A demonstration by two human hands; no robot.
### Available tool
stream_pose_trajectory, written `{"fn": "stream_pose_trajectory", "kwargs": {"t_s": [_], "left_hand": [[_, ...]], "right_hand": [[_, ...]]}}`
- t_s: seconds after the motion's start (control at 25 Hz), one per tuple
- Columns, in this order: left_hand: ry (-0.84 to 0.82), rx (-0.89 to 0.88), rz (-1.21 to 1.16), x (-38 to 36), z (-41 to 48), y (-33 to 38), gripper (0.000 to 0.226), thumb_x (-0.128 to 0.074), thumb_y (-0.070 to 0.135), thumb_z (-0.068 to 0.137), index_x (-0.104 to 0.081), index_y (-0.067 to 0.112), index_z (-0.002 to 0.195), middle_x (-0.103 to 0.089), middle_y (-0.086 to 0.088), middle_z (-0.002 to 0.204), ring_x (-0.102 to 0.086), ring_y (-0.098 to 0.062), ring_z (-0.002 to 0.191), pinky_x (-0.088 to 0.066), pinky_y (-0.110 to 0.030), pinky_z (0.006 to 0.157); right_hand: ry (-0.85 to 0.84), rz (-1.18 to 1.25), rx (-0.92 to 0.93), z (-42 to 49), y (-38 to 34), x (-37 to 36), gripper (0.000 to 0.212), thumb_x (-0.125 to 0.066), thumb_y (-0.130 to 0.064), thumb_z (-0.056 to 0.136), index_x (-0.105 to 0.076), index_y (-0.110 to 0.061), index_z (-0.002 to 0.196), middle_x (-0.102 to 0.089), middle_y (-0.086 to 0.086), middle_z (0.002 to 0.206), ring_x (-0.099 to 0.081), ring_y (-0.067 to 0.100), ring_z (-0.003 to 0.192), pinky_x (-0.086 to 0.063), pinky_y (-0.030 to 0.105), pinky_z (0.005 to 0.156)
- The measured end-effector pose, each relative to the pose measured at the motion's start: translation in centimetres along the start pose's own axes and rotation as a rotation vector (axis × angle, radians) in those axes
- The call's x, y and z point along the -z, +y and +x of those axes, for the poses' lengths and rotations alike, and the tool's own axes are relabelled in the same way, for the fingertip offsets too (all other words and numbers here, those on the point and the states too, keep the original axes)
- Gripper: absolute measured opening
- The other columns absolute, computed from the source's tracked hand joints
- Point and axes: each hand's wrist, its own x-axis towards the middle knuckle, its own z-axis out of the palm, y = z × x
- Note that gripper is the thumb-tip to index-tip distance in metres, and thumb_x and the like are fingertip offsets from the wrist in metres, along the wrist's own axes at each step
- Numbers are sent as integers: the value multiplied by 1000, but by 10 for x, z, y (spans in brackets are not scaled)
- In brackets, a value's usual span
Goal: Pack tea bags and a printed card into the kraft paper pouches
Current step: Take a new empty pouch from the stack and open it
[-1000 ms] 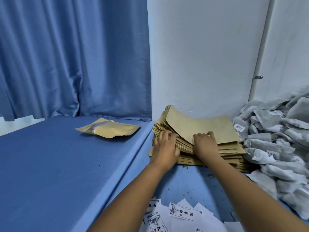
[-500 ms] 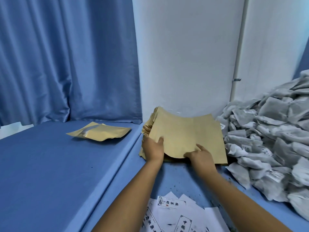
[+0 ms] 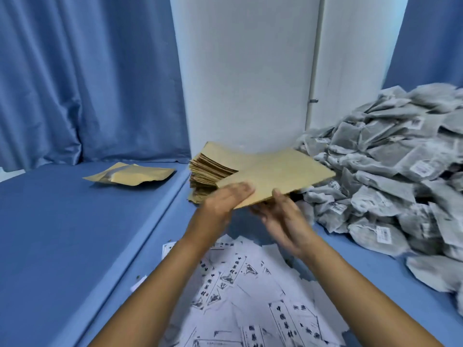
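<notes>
1. A flat, tan kraft paper pouch (image 3: 275, 179), rectangular and unwrinkled, sits at the centre of the frame, tilted, lifted clear above the thick stack of tan kraft pouches (image 3: 210, 171).
2. The left hand (image 3: 225, 199) lies on its near edge with fingers straight and blurred.
3. The right hand (image 3: 280, 211) pinches the near edge, thumb on top.
4. Half a second earlier the pouch was lower, just over the stack.
5. A grey heap of tea bags (image 3: 390, 171) fills the right; white printed cards (image 3: 250, 296) lie at lower centre.

Blue bed (image 3: 62, 246) with a filled brown pouch (image 3: 130, 174) on top. Lower blue top (image 3: 350, 251) holding a pouch stack (image 3: 213, 169), tea bags (image 3: 390, 176) and white cards (image 3: 250, 296).
</notes>
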Motion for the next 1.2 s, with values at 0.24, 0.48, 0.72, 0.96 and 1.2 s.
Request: {"fn": "stream_pose_trajectory", "kwargs": {"t_s": [0.24, 0.48, 0.72, 0.96, 1.2], "left_hand": [[-618, 325, 8, -36, -75, 56, 56, -55, 28, 95, -36, 16, 146, -25, 3, 156, -19, -6, 144, -9, -15, 113], [-618, 311, 102, -65, -50, 77, 45, -50, 28, 96, -49, 10, 137, -34, -1, 153, -22, -9, 143, -32, -28, 110], [-497, 346, -14, -65, -29, 86, 30, -56, 17, 90, -68, 5, 114, -56, -4, 136, -48, -14, 128, -43, -31, 100], [-491, 429, -150, -52, -16, 79, 27, -69, 18, 85, -71, 10, 111, -61, -1, 130, -53, -7, 120, -38, -16, 100], [-546, 476, -146, -46, -11, 79, 33, -69, 19, 85, -68, 9, 116, -61, -1, 129, -54, -6, 118, -35, -10, 100]], "right_hand": [[436, 174, -254, -51, 31, 35, 30, -26, 10, 96, -47, 9, 119, -65, 28, 102, -69, 31, 84, -60, 39, 67], [324, 103, -284, -65, 35, 58, 27, -33, 7, 97, -48, 19, 116, -65, 30, 95, -69, 32, 76, -57, 35, 58], [282, 177, -197, -67, 20, 62, 32, -41, 18, 85, -48, 19, 116, -64, 26, 87, -68, 27, 76, -57, 31, 64], [213, 260, -196, -71, 11, 53, 20, -46, 18, 77, -52, 14, 96, -58, 29, 93, -64, 30, 86, -54, 30, 65], [235, 240, -197, -72, 9, 48, 39, -46, 18, 73, -46, 16, 112, -52, 31, 104, -61, 33, 95, -56, 31, 75]]}}
